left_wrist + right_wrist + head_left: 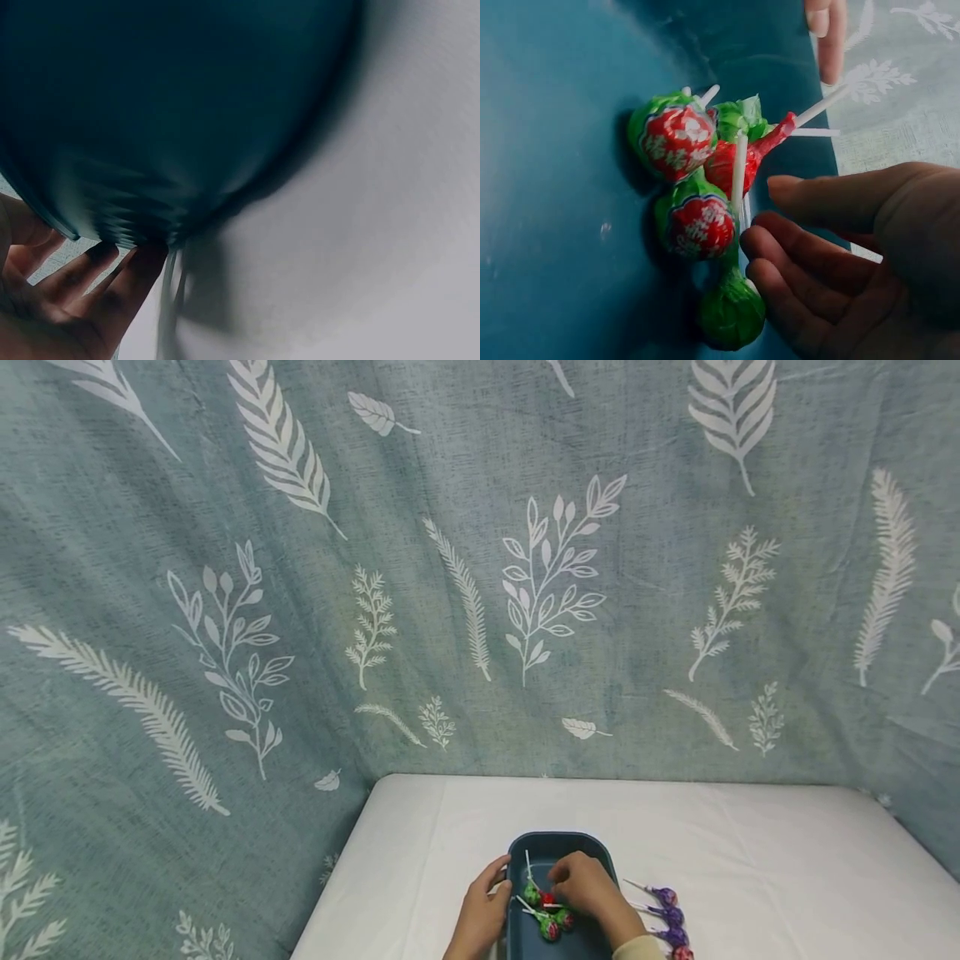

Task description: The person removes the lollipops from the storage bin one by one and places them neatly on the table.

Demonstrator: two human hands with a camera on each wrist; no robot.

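A dark blue tray holds several wrapped lollipops in a loose cluster. Among them are a plain green lollipop, a red lollipop and a green-and-red lollipop. My right hand reaches over the tray, its fingertips right beside the plain green lollipop. In the right wrist view, a gap shows between thumb and fingers. My left hand is at the tray's left side; its fairly straight fingers touch the outer wall in the left wrist view.
A row of purple lollipops lies on the white table right of the tray, with a reddish lollipop at its near end. A grey-green curtain with white leaf prints hangs behind and along the sides.
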